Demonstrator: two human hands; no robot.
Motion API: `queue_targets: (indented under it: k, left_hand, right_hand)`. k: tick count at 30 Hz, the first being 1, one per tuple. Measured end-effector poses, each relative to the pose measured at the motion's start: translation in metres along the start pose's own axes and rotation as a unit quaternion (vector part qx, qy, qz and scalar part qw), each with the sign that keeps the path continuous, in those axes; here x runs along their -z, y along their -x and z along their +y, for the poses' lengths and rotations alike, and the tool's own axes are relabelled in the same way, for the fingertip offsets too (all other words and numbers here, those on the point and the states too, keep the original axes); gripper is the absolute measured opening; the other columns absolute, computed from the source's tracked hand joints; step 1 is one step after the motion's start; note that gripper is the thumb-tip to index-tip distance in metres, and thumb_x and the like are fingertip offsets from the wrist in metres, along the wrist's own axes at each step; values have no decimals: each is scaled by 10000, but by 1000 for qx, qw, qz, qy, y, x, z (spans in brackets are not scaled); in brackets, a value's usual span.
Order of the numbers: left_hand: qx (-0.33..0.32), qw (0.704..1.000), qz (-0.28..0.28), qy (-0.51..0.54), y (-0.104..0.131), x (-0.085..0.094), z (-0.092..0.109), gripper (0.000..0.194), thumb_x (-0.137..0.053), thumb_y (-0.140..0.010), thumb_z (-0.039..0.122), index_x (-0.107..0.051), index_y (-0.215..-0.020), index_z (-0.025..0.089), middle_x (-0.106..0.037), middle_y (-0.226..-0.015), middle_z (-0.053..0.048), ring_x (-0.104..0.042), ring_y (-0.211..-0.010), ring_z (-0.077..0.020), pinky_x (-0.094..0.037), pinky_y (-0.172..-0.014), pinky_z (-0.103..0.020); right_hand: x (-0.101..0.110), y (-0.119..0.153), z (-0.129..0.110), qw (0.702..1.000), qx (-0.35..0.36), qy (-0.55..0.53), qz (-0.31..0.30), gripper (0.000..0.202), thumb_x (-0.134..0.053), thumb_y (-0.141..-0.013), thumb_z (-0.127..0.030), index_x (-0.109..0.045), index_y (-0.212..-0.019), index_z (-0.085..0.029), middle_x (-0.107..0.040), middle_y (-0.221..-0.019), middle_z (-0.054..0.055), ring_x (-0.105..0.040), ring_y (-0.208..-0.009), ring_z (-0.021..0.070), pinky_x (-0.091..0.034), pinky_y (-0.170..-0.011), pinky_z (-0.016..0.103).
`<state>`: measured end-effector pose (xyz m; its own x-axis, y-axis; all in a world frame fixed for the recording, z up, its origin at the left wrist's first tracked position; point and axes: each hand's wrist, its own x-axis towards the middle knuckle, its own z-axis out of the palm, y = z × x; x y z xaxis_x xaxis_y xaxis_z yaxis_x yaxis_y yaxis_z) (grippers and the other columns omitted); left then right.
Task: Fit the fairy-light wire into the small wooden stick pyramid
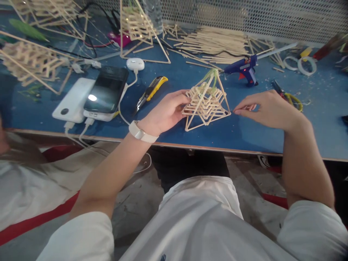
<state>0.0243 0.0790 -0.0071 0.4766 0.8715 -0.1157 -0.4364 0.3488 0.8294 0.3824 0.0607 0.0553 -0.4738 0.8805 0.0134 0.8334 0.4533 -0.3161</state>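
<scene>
My left hand (pixel 165 112) cups the stick pyramid (pixel 206 105) from its 9 o'clock side, fingers curled against the stacked inner layers, a loose steadying grip, not a squeeze. My right hand (pixel 268 108) sits at the pyramid's 3 o'clock, thumb and forefinger pinched right at the lower corner tip; whether there's a thin stick or glue strand in that pinch I can't tell, too small. The pyramid stands upright on the blue tabletop (pixel 190 139), near the front edge, base flat.

Handling, my judgement: very light, stiff but brittle. Thin wooden sticks held by glue joints, so it likely cracks at joints if crushed or twisted. Best hold is on the outer frame edges or corners, fingers spread, light pressure; avoid pressing the inner tiers. Wood is dry, not slippery. Greenish strands hang at the apex, looks like glue or thread, leave those alone.

Glue gun (pixel 244 69) lies at 1 o'clock from the pyramid, well apart. Utility knife (pixel 150 92) at 9 o'clock, beyond my left hand. Loose stick pile (pixel 214 43) at 12 o'clock.
</scene>
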Motion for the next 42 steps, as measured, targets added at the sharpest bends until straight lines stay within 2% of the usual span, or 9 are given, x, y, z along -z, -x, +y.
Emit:
queue_targets:
  k: [9, 18, 25, 28, 32, 34, 37, 38, 42]
  left_hand:
    - [2, 1000, 13, -2, 2, -2, 2, 104, -775, -930, 142, -774, -1033, 157, -678, -861, -4, -645, -748, -105, -584, -739, -206]
    - [-5, 999, 23, -23, 4, -7, 4, 48, -746, -966, 142, -773, -955, 180, -581, -839, 5, -554, -707, -96, -521, -693, -208]
    - [-8, 999, 25, -37, 5, -3, 3, 52, -766, -974, 168, -786, -1010, 198, -627, -882, 1, -611, -754, -108, -539, -730, -212]
    - [-4, 999, 22, -34, 5, -2, 3, 46, -755, -983, 160, -771, -1017, 187, -636, -870, 4, -626, -744, -105, -545, -729, -213]
    - [-7, 1000, 23, -15, 4, -4, 3, 47, -744, -964, 130, -756, -1000, 157, -628, -839, 9, -622, -709, -88, -541, -692, -196]
    - [-9, 999, 29, -13, 4, -5, 3, 50, -743, -960, 134, -756, -1003, 156, -659, -833, 1, -653, -722, -98, -567, -709, -202]
    - [-6, 999, 32, -13, 2, -4, 3, 63, -735, -951, 143, -756, -1010, 156, -708, -848, -13, -692, -751, -115, -605, -738, -220]
    - [-7, 999, 30, -13, 2, -3, 3, 70, -734, -950, 147, -758, -1014, 156, -718, -856, -15, -700, -762, -120, -616, -749, -226]
    - [-11, 999, 21, -23, 0, 2, 0, 75, -735, -962, 166, -764, -1031, 174, -740, -888, -12, -722, -803, -128, -637, -777, -236]
  right_hand:
    - [6, -15, -2, 999, 14, 35, 34, 131, -822, -1068, -391, -918, -1041, -307, -786, -796, -35, -643, -743, 137, -440, -841, 362]
    - [18, -30, -27, 997, 53, 29, 58, 157, -793, -1076, -335, -912, -1066, -233, -812, -908, 6, -662, -807, 133, -455, -860, 330]
    - [22, -21, -38, 996, 47, 31, 63, 122, -805, -1045, -276, -886, -1135, -293, -805, -881, -14, -710, -780, 149, -540, -881, 368]
    - [21, 0, -23, 993, 56, 61, 87, 378, -839, -1044, -369, -802, -1413, -296, -842, -1255, 58, -790, -1093, 238, -580, -1014, 412]
    - [27, 50, 19, 974, -14, 125, 189, 810, -879, -999, -633, -621, -1707, -338, -694, -1631, 141, -617, -1581, 343, -472, -1318, 429]
    - [29, 80, 49, 958, -105, 151, 219, 1007, -962, -871, -716, -567, -1743, -406, -708, -1624, 120, -639, -1563, 368, -494, -1300, 470]
    - [23, 115, 92, 963, -212, 155, 62, 1058, -985, -800, -760, -563, -1720, -454, -796, -1470, 90, -781, -1268, 361, -586, -1033, 517]
    - [18, 121, 103, 965, -217, 144, 27, 927, -994, -814, -715, -658, -1635, -444, -821, -1386, 80, -793, -1142, 317, -586, -965, 480]
    - [-3, 127, 110, 968, -229, 55, 90, 419, -931, -939, -492, -841, -1341, -419, -836, -1101, 32, -708, -806, 182, -562, -826, 392]
